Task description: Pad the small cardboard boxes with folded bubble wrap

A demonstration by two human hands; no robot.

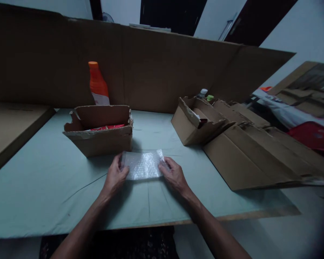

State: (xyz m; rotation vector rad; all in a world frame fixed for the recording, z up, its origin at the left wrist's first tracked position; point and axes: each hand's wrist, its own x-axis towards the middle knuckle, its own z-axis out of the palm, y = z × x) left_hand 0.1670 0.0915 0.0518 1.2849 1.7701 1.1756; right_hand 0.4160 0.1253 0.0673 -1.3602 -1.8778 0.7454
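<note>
A small sheet of clear bubble wrap lies on the pale green table just in front of me. My left hand grips its left edge with thumb and curled fingers. My right hand pinches its right edge the same way. Right behind the wrap stands a small open cardboard box with something red inside it.
An orange bottle stands behind the small box. A second open box and flattened cardboard lie at right. A tall cardboard sheet walls the table's back. More cardboard lies at left.
</note>
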